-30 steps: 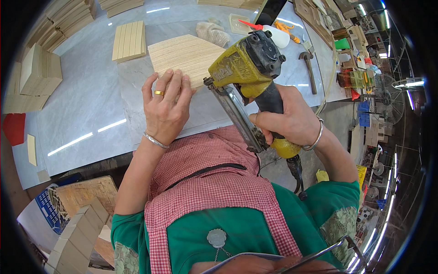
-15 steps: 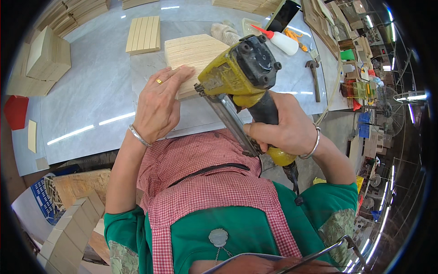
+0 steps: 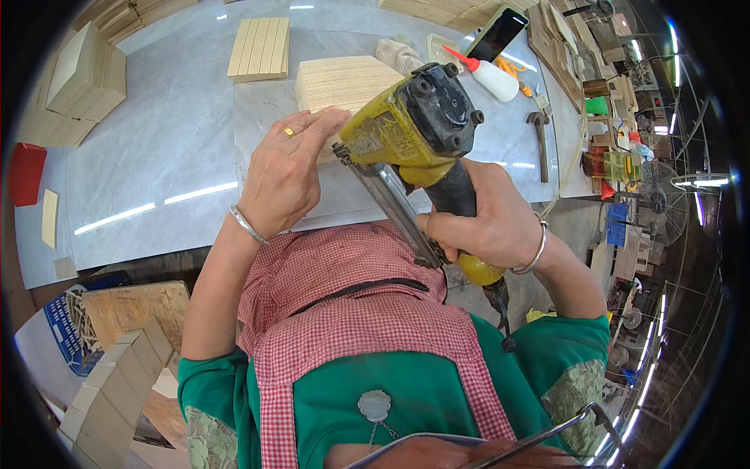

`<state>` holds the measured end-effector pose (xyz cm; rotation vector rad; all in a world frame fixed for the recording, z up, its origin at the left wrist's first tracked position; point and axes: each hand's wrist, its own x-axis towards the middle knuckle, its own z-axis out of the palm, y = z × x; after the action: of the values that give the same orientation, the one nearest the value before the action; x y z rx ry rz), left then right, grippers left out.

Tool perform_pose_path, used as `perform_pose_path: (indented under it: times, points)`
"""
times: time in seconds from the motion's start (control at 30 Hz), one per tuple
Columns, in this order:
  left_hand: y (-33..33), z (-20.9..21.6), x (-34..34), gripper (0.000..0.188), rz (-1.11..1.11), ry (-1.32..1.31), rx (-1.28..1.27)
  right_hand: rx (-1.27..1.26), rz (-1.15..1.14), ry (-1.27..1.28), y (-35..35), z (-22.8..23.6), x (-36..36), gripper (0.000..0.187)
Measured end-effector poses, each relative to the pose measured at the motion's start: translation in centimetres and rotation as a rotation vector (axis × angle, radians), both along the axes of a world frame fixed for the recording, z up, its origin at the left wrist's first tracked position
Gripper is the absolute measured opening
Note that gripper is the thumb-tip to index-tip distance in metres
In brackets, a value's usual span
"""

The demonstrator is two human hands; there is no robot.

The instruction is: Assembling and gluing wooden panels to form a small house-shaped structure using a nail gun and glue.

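My right hand (image 3: pixel 500 211) is wrapped round the black grip of a yellow and black air nail gun (image 3: pixel 387 141), its slanted metal magazine pointing down toward my apron. The gun's nose is close to the near side of a pale wooden block (image 3: pixel 344 82) with angled corners, which lies on the table. Whether the nose touches the wood cannot be made out. My left hand (image 3: pixel 285 168), with a ring and bracelet, has its fingers pressed together on the block's near left edge; the thumb is mostly hidden. The gun body covers the block's right part.
On the grey table (image 3: pixel 156 172) are a grooved wooden panel (image 3: pixel 259 48), stacked boards (image 3: pixel 90 82), a red piece (image 3: pixel 26 173), a white glue bottle (image 3: pixel 496 80) with a red tip, a phone (image 3: pixel 500 35) and a hammer (image 3: pixel 541 144). An air hose (image 3: pixel 574 160) runs along the right.
The view has shifted slightly, so the table and its things sit a little further right. My left hand and the block shift right with them, closer to the nail gun, which stays in place in view.
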<state>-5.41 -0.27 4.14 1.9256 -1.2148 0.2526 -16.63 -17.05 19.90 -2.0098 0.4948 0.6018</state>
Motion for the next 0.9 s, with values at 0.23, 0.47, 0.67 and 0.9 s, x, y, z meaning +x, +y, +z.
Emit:
perform_pose_path:
  times: [0.23, 0.47, 0.67, 0.9]
  points:
    - [0.0, 0.0, -0.2, 0.055, 0.011, -0.006, -0.009, -0.072, 0.046, 0.047, 0.2, 0.5, 0.4, 0.034]
    - [0.3, 0.7, -0.2, 0.055, -0.033, 0.063, 0.072, -0.16, 0.041, -0.055, -0.3, 0.3, -0.7, 0.038]
    - [-0.3, 1.8, 0.8, 0.067, -0.059, -0.045, 0.262, -0.179, -0.253, -0.164, -5.6, -0.8, -4.4, 0.036]
    - [-3.0, 2.5, 4.3, 0.078, 0.024, -0.182, 0.484, -0.648, -0.335, -0.232, -15.8, -7.8, -8.5, 0.04]
